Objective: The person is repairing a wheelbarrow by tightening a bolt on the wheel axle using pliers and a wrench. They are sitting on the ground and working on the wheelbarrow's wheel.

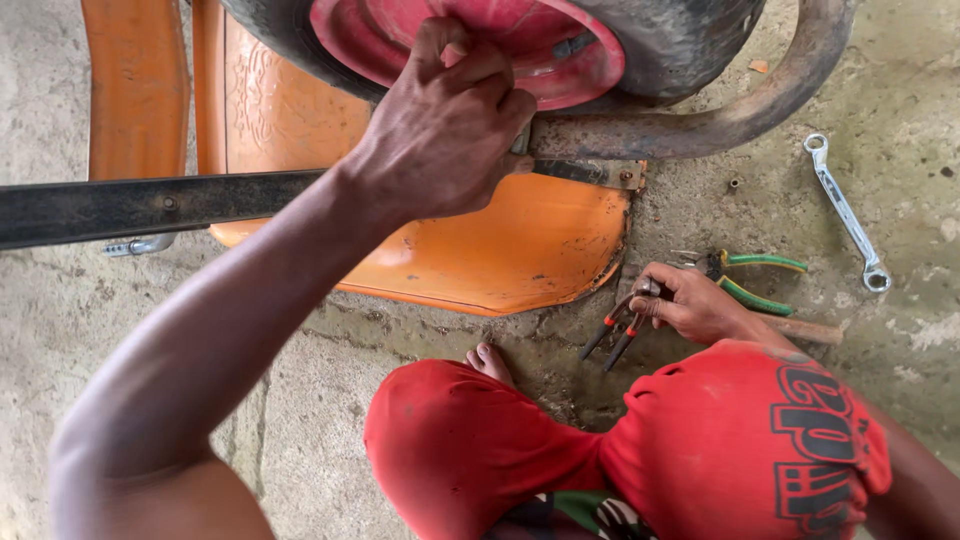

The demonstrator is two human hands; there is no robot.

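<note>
At twelve o'clock, the red wheel rim (pixel 470 40) is gripped by the closed left hand (pixel 445 125), beside the rusty frame tube (pixel 700 125). At four o'clock, black-and-red pliers (pixel 615 335) are clasped in the right hand (pixel 690 303). Fingers could be pinched if the dusty wheel were turned.

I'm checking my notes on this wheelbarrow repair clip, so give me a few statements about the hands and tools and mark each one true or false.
1. The left hand grips at the red wheel hub. True.
2. The right hand rests on the black-handled pliers on the ground. True.
3. The silver wrench is held in the right hand. False: it lies alone on the concrete floor.
4. The green-handled pliers hang from the wheel. False: they lie on the floor beside the right hand.
5. The tray is orange. True.
</note>
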